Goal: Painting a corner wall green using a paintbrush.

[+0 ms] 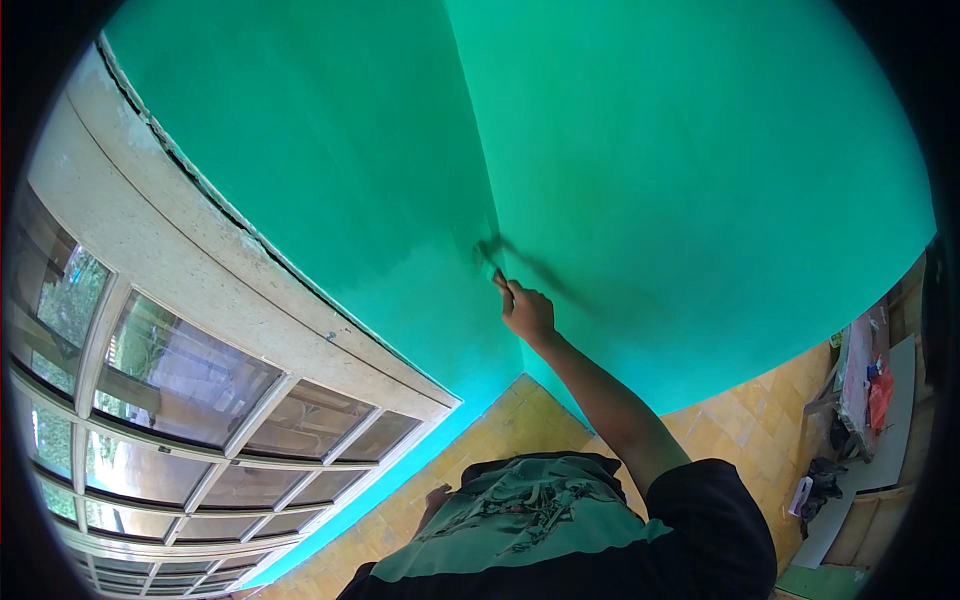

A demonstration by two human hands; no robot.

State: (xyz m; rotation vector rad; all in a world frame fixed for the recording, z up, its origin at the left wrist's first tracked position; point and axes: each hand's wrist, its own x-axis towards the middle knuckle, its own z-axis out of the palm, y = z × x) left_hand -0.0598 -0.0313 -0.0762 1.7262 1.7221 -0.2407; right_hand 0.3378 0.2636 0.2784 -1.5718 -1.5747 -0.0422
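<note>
One brush (489,262), its head blurred, is held by the handle in the closed fingers (510,289) of the right hand (528,312), with the bristles just beyond the fingertips, up and to the left, beside the corner (478,150) where two green walls meet. Whether the bristles touch the surface cannot be told through the blur. The left hand (437,498) shows only partly, well below and left of those fingers, at the edge of the shirt (540,500); its grip cannot be made out. Left of the right fingers, the left wall (300,130) is darker higher up and paler lower down, so good work here probably means long, light strokes drawn through that uneven edge, to blend the tones. Along the crease just above the fingers, the narrow edge of the bristles should follow the line evenly, with a loose wrist, so that little gathers in the angle. The right wall (700,200), to the right of the fingers, would best be spared stray knuckles, and the pale window frame (230,240), well off to their left, calls for slower, shorter strokes near its border.
</note>
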